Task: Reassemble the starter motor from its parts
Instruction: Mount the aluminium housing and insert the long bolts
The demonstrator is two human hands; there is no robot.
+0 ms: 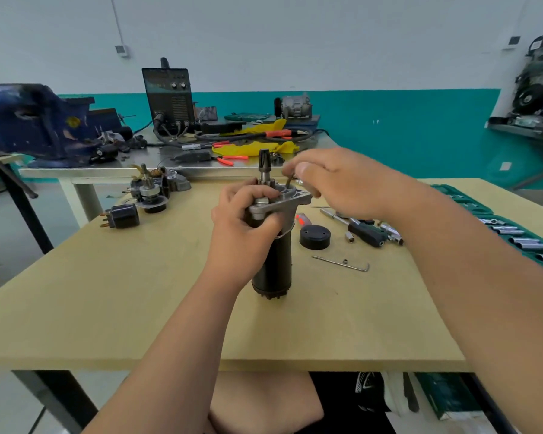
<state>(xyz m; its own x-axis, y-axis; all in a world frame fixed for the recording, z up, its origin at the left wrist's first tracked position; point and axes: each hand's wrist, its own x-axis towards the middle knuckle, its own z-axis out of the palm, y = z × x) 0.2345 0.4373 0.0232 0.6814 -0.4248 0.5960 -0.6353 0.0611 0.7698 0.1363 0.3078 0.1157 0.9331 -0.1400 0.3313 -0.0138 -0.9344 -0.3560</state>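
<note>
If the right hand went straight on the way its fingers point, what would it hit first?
Most likely the pinion shaft standing up from the starter motor, just left of the right hand; depth is unclear, so it might pass behind it.

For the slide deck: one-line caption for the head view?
Left hand grips the upright starter motor on the table while the right hand pinches a thin rod at its flange.
</note>
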